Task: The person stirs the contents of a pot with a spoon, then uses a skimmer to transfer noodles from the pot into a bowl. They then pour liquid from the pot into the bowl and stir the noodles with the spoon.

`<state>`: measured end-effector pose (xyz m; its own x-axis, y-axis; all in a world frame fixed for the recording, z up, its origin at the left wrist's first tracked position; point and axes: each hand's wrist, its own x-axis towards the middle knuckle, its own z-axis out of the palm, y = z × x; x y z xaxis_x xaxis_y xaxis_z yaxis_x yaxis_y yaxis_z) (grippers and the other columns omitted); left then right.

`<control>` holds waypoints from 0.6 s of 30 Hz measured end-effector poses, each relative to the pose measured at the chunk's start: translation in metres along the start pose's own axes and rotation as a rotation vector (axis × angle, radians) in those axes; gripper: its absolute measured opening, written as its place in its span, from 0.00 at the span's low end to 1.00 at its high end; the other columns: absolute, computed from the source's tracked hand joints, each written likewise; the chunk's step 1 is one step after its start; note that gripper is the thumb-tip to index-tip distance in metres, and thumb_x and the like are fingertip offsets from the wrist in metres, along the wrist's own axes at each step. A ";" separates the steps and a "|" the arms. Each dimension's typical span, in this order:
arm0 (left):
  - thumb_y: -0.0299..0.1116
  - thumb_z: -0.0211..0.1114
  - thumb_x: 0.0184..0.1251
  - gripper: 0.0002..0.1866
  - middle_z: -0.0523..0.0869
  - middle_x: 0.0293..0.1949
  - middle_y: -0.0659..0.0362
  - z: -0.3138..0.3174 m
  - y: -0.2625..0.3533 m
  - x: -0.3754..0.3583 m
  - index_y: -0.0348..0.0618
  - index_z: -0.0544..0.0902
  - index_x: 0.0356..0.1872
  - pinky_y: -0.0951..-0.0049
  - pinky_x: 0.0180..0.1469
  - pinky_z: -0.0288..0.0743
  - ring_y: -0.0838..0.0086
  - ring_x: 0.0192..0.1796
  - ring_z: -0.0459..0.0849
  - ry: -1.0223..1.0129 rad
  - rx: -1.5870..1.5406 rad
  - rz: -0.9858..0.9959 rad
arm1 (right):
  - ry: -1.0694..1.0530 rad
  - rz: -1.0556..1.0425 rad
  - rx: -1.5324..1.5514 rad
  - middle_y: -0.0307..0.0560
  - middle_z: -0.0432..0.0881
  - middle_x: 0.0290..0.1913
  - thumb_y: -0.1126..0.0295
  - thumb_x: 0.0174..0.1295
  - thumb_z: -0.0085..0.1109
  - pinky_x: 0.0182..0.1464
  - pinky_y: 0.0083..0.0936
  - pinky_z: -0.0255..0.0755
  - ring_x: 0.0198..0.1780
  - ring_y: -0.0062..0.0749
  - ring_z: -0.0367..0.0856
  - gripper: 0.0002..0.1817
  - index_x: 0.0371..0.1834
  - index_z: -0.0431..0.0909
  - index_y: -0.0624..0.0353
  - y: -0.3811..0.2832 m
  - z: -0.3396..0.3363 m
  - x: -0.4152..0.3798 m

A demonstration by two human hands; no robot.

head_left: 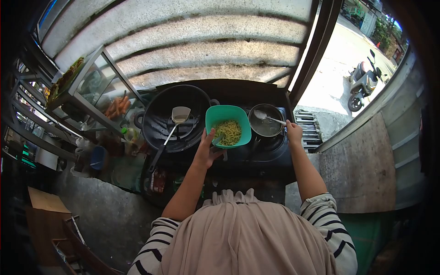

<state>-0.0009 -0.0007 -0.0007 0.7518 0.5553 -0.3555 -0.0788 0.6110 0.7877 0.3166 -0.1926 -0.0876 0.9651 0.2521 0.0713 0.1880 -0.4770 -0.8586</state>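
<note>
My left hand (208, 149) is closed on the rim and side of a square green bowl (245, 119). Yellowish noodles (228, 132) lie inside it, and a utensil handle (218, 139) seems to lean at its near left edge. In my right hand (294, 133) is the handle of a spoon (261, 114), whose pale head is over or in a small pot (252, 128) on the stove. Liquid appears to be in the pot. The bowl is held just left of this pot, in front of a large dark wok (153, 105).
A long-handled spatula (180, 115) rests in the wok, its handle crossing the near rim. Left of the stove (270, 172) stands a glass case (98, 89) with orange sausage-like food (118, 107). A wooden board (357, 160) is at right; outside, a scooter (364, 85) is parked.
</note>
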 end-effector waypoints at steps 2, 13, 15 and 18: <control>0.59 0.64 0.62 0.41 0.62 0.69 0.55 -0.002 0.000 0.002 0.64 0.56 0.73 0.47 0.62 0.69 0.55 0.66 0.68 0.006 0.001 -0.010 | -0.006 -0.014 0.029 0.45 0.82 0.21 0.51 0.63 0.60 0.33 0.29 0.68 0.25 0.26 0.77 0.21 0.31 0.88 0.60 0.002 -0.003 0.004; 0.58 0.64 0.63 0.43 0.60 0.69 0.53 0.015 -0.006 0.012 0.63 0.51 0.74 0.47 0.61 0.68 0.54 0.67 0.66 -0.005 0.041 -0.055 | -0.171 -0.242 0.211 0.39 0.79 0.18 0.56 0.64 0.62 0.28 0.22 0.65 0.21 0.18 0.71 0.20 0.26 0.85 0.64 -0.087 -0.036 -0.033; 0.58 0.65 0.63 0.45 0.61 0.68 0.51 0.016 -0.007 0.013 0.61 0.49 0.75 0.47 0.60 0.69 0.54 0.67 0.66 -0.015 0.033 -0.061 | -0.114 -0.253 0.168 0.39 0.78 0.17 0.57 0.65 0.61 0.27 0.22 0.64 0.21 0.18 0.71 0.20 0.25 0.84 0.65 -0.103 -0.048 -0.045; 0.58 0.65 0.63 0.46 0.61 0.68 0.51 0.012 -0.008 0.013 0.61 0.48 0.75 0.46 0.60 0.69 0.54 0.67 0.66 -0.040 0.030 -0.056 | 0.020 -0.267 0.125 0.41 0.78 0.17 0.57 0.65 0.61 0.27 0.23 0.65 0.20 0.20 0.71 0.20 0.25 0.83 0.65 -0.086 -0.046 -0.037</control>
<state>0.0179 -0.0050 -0.0056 0.7800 0.4975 -0.3797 -0.0164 0.6228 0.7822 0.2733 -0.1995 0.0073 0.8883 0.3373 0.3116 0.4127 -0.2885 -0.8640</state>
